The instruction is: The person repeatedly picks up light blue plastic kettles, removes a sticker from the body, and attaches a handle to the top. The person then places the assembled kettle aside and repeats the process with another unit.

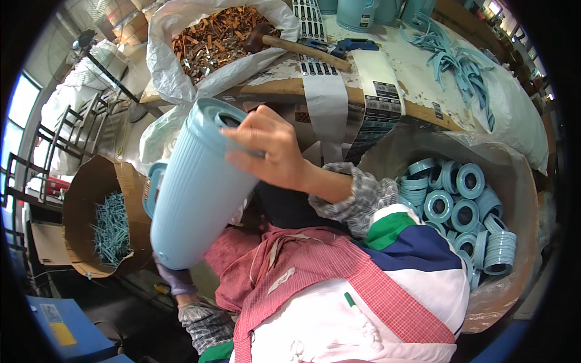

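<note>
A light blue ribbed plastic jug body (200,181) is tilted in front of me, its ringed end up and leaning right. Part of its handle (155,187) shows on the left side. At the upper end my right hand (272,148) is closed, with bent fingers over the rim; the fingertips are slightly blurred. My left hand (175,281), in a purple glove, supports the jug low down from behind. Most of its fingers are hidden by the jug.
Light blue rings (463,212) fill a lined box on the right. A carton of thin blue pieces (112,230) stands left. On the table are a white sack of coppery clips (212,42), a mallet (308,51), label strips (381,91) and blue strips (454,66).
</note>
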`<state>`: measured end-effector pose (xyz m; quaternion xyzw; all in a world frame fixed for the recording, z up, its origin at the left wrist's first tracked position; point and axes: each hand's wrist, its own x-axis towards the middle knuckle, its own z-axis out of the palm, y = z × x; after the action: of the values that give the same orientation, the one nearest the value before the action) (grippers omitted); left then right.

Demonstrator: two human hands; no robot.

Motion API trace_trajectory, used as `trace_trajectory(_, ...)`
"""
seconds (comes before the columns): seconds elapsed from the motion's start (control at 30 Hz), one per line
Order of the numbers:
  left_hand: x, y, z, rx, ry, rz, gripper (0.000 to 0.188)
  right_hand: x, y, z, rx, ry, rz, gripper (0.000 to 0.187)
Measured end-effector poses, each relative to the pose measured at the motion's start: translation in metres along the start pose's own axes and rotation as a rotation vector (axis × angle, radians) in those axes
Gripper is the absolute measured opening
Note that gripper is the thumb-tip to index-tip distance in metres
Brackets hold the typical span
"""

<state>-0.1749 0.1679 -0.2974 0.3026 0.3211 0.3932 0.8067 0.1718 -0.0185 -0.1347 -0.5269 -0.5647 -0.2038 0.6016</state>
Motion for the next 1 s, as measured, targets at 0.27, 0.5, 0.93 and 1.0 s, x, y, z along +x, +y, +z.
trace_trajectory(0.27, 0.003, -0.021, -0.066, 0.195, 0.002, -0.217, 0.054, 0.005, -0.077, -0.021, 0.258, -0.209, -0.523, 0.019)
trace_trajectory(0.5, 0.026, 0.013, -0.112, 0.241, -0.156, -0.185, 0.052, 0.008, -0.037, 0.007, 0.18, -0.09, -0.437, 0.02)
trace_trajectory(0.93, -0.043, 0.115, 0.291, 2.05, -0.418, 0.632, 0.026, -0.018, 0.141, -0.05, 0.187, -0.623, 0.522, 0.023)
trace_trajectory(1.0, -0.012, 0.105, 0.285, 1.437, -0.539, 0.149, 0.047, 0.026, 0.213, -0.14, -0.167, -0.221, 0.319, 0.017)
